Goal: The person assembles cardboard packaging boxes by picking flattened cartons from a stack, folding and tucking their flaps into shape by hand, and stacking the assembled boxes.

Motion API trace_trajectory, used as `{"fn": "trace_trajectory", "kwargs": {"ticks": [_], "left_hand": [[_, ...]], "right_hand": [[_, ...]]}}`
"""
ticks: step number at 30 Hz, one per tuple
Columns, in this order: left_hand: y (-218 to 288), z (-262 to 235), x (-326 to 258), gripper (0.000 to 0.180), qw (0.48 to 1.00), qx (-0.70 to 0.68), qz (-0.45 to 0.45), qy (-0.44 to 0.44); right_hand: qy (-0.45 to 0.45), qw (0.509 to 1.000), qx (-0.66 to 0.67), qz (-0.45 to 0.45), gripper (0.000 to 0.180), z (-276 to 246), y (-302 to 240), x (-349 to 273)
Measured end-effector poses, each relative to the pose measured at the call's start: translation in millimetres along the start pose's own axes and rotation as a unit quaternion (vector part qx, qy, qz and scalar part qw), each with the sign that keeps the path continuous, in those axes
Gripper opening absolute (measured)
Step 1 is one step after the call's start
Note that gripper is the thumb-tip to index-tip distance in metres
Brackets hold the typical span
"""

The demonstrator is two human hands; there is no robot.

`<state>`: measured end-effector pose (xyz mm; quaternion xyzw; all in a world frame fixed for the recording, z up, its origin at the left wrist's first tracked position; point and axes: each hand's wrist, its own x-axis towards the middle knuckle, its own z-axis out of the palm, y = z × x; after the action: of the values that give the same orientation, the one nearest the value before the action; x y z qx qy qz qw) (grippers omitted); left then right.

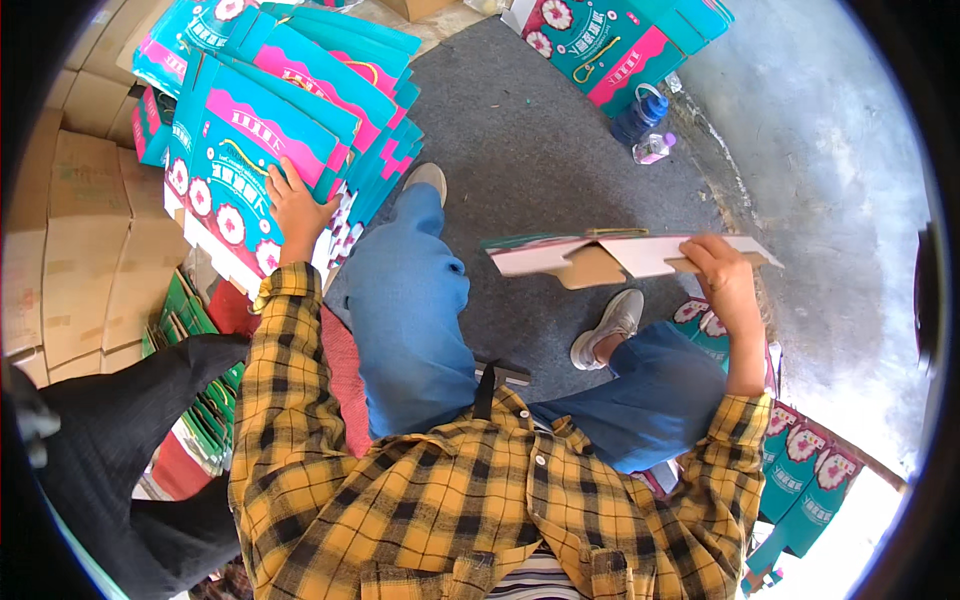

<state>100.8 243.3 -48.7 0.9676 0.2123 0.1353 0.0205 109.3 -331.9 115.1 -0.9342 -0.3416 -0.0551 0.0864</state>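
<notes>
My left hand lies with its fingers spread on the front of a teal and pink flattened carton, the nearest in a leaning stack. White flower prints run along that carton's lower part. On the right, my right hand grips another flattened carton by its near edge. That one is held nearly edge-on above the floor, so its white rim and a brown cardboard flap show while most of its printed face is hidden. A yellow cord handle shows on its upper side.
More teal and pink cartons stand at the far right, beside a blue bottle and a small clear bottle. Brown boxes line the left. Teal cartons stand at the lower right. Another person's dark-clothed leg is close on my left.
</notes>
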Motion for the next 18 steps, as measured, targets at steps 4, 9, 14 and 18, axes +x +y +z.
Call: {"fn": "trace_trajectory", "kwargs": {"ticks": [4, 9, 14, 18], "left_hand": [[3.8, -0.5, 2.5, 0.12, 1.0, 0.003, 0.009, 0.015], [10.0, -6.9, 1.4, 0.12, 1.0, 0.01, 0.003, 0.015], [16.9, -11.7, 2.8, 0.118, 1.0, -0.008, -0.007, 0.012], [10.9, -11.8, 3.1, 0.119, 1.0, -0.015, -0.008, 0.019]], "right_hand": [[-0.11, 0.993, 0.013, 0.033, 0.021, -17.2, 1.0, -36.4], [-0.234, 0.966, 0.034, 0.108, 0.018, -10.1, 5.5, -76.5], [-0.372, 0.912, 0.144, 0.102, 0.022, -10.5, 29.5, -80.8], [-0.551, 0.784, 0.205, 0.197, 0.042, -29.5, 22.8, -13.8]]}}
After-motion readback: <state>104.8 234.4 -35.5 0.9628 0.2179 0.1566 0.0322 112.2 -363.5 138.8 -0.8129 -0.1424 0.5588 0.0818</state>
